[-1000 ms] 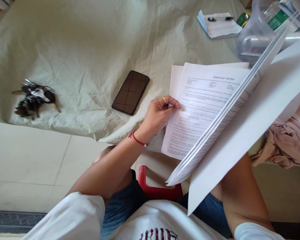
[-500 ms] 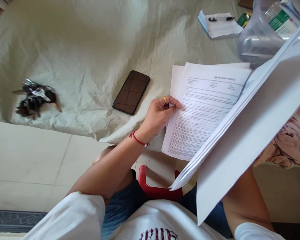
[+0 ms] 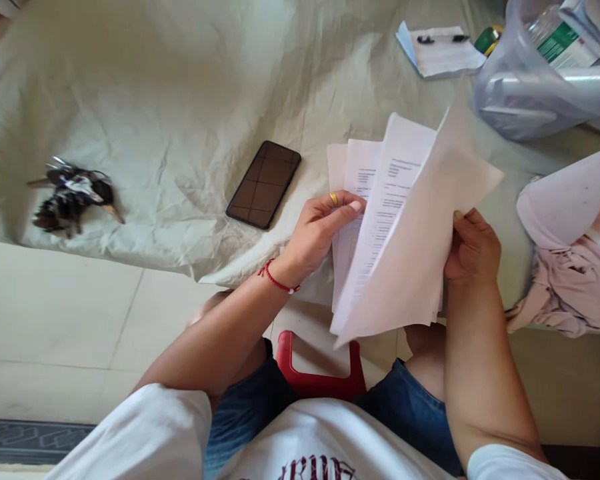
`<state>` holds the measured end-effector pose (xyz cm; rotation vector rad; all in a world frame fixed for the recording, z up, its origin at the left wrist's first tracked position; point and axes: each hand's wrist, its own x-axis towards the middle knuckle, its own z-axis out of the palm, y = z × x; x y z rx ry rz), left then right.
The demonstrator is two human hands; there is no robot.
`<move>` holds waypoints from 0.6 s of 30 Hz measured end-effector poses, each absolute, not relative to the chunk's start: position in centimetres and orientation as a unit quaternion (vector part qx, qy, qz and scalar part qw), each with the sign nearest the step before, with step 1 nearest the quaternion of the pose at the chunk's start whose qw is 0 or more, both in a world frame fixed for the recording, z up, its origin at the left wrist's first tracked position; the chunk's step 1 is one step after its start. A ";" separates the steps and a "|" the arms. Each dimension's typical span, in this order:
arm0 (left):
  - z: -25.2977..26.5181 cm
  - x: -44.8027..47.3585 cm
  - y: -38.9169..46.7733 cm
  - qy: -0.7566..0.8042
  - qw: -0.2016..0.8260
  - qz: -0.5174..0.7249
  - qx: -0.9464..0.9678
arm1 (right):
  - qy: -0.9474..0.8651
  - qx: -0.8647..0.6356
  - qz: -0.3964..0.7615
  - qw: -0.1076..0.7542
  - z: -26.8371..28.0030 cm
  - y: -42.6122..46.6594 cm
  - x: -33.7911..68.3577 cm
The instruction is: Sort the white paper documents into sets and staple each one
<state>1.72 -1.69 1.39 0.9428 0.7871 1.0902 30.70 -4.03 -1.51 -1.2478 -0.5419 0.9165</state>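
Several printed paper sheets [image 3: 395, 180] are fanned out in front of me, held up between both hands. My left hand [image 3: 325, 230], with a gold ring and a red wrist string, pinches their left edge between thumb and fingers. On the right side, my right hand [image 3: 473, 247] grips the sheets, its thumb on a plain pale page [image 3: 415, 247] that curves toward me and covers part of the print. A dark smartphone [image 3: 263, 185] lies to the left of my left hand on the cloth-covered table.
A bunch of keys [image 3: 75, 197] rests far left. At the back right are a notepad [image 3: 445, 57] with a pen, a green-and-yellow item [image 3: 489, 40] and a translucent plastic container [image 3: 510, 87]. Pink cloth [image 3: 575, 287] lies at right, a curled white sheet [image 3: 575, 193] over it. Below is a red stool [image 3: 320, 385].
The large raised sheets have left the right foreground; one white sheet now lies over the pink cloth. My right hand has come into view, gripping the remaining papers. My left hand has barely moved.
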 end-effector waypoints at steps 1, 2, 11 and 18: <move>1.4 1.7 -1.7 0.346 0.683 0.487 0.420 | -0.243 -0.563 0.400 0.681 -1.7 -4.0 30.9; 1.5 1.7 -1.8 0.344 0.684 0.487 0.421 | -0.244 -0.565 0.391 0.684 -1.8 -3.9 31.1; 1.7 1.8 -1.4 0.387 0.637 0.488 0.455 | -0.222 -0.541 0.391 0.711 -1.6 -3.7 31.3; 1.8 2.4 -1.3 0.343 0.714 0.472 0.386 | -0.231 -0.522 0.434 0.697 -1.1 -4.0 30.2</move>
